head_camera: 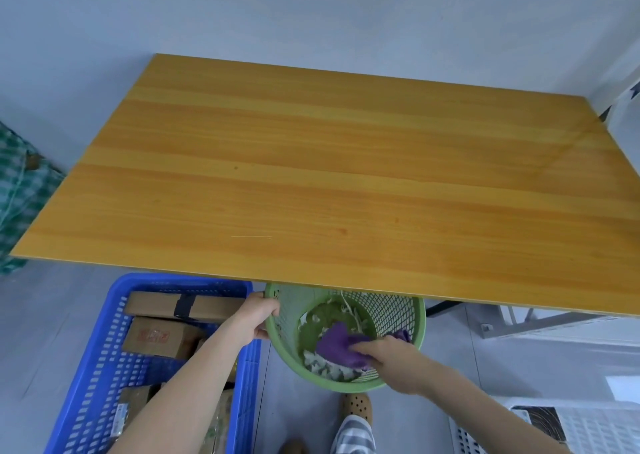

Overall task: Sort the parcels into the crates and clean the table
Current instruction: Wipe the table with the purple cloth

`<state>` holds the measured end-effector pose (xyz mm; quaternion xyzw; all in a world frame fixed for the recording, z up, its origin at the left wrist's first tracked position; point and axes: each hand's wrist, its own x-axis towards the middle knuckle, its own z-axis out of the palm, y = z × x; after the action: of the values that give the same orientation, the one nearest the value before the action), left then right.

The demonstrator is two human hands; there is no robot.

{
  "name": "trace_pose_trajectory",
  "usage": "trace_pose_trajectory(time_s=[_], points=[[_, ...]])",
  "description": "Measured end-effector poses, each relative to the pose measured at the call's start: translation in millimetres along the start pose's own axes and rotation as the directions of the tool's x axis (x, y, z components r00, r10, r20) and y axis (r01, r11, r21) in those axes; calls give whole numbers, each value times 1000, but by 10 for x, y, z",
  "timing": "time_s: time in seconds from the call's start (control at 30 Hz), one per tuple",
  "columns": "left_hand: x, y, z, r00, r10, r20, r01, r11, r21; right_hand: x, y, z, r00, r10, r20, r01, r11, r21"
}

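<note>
The table [329, 176] has a yellow wood-grain top, smooth, with a soft sheen toward its right end. The basket [398, 315] is matt green plastic with a mesh wall. Inside it lies a purple cloth [337, 344], soft and crumpled. The blue crate [100, 360] is slotted plastic with a slight gloss, and the boxes [156, 337] in it are matt brown cardboard, one bound with black tape [183, 306]. The white crate [595, 429] is slotted plastic too. The checked fabric [17, 183] looks woven.
</note>
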<state>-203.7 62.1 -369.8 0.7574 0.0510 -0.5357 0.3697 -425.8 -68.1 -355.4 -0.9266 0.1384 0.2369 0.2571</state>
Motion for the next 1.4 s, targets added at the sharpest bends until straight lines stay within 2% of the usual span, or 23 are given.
trace_pose_trajectory(time_s=[0.03, 0.07, 0.17, 0.27, 0.3, 0.4, 0.5, 0.6, 0.7, 0.73, 0.83, 0.93, 1.0, 1.07, 1.13, 1.17, 1.23, 1.27, 1.3, 1.33, 1.37, 1.4], points=[[-6, -9, 16, 1000, 1, -2, -1, 1000, 15, 27, -12, -14, 990, 8, 138, -11, 1000, 18], [-8, -9, 28, 1000, 1, -7, -1, 1000, 28, 56, -27, -32, 984, 19, 179, -26, 999, 36], [-4, 6, 62, 1000, 5, -13, -4, 1000, 21, 121, 4, -65, 990, 123, 67, -124, 992, 0], [2, 1, 95, 1000, 9, -5, -9, 1000, 13, 127, -44, -70, 946, 94, 312, -80, 995, -57], [-5, -4, 108, 1000, 14, 7, -15, 999, 40, 157, -49, -66, 940, 93, 328, -88, 996, -30], [-25, -26, 137, 999, 15, 45, -18, 996, 82, 218, -59, -57, 958, 201, 206, -197, 980, -37], [-32, -38, 140, 999, 25, 38, -26, 998, 52, 208, -72, 15, 930, 172, 324, -172, 985, -26], [-8, -42, 119, 999, 33, 16, -34, 999, 42, 188, -25, 33, 945, 244, 219, -245, 969, -21], [-9, -40, 118, 999, 48, 20, -49, 997, 63, 175, -33, 56, 945, 236, 228, -231, 972, -52], [-17, -41, 132, 998, 52, 30, -54, 996, 65, 168, -41, 37, 955, 250, 163, -247, 968, -39], [-27, -49, 158, 998, 55, 41, -57, 997, 53, 148, -2, -91, 962, 273, -10, -271, 957, 101], [-13, -63, 129, 998, 50, 32, -51, 998, 27, -2, 64, -442, 985, 172, -3, -164, 946, 281], [0, -72, 96, 999, 42, 15, -42, 999, 19, -175, 77, -753, 990, 141, 12, -131, 887, 442], [2, -79, 72, 999, 36, 6, -36, 999, 19, -330, 131, -1036, 979, 199, -42, -130, 770, 624], [5, -86, 59, 999, 33, 3, -33, 999, 28, -430, 216, -1278, 916, 358, -184, -96, 639, 763], [9, -86, 57, 999, 32, -1, -32, 999, 32, -460, 281, -1378, 850, 450, -273, -47, 582, 812], [10, -88, 58, 999, 35, -10, -35, 999, 28, -473, 444, -1525, 653, 630, -420, 34, 530, 847], [9, -81, 55, 999, 36, -12, -35, 999, 22, -461, 527, -1578, 537, 689, -487, 22, 566, 824], [7, -77, 55, 999, 37, -11, -36, 999, 19, -442, 613, -1598, 431, 721, -543, -53, 621, 782], [3, -75, 54, 999, 39, -8, -38, 999, 18, -416, 685, -1601, 376, 720, -583, -151, 668, 728], [6, -77, 48, 999, 38, -6, -38, 999, 15, -364, 760, -1573, 377, 703, -603, -238, 702, 671], [3, -78, 44, 999, 35, -4, -35, 999, 10, -294, 823, -1530, 414, 684, -600, -308, 726, 615]])
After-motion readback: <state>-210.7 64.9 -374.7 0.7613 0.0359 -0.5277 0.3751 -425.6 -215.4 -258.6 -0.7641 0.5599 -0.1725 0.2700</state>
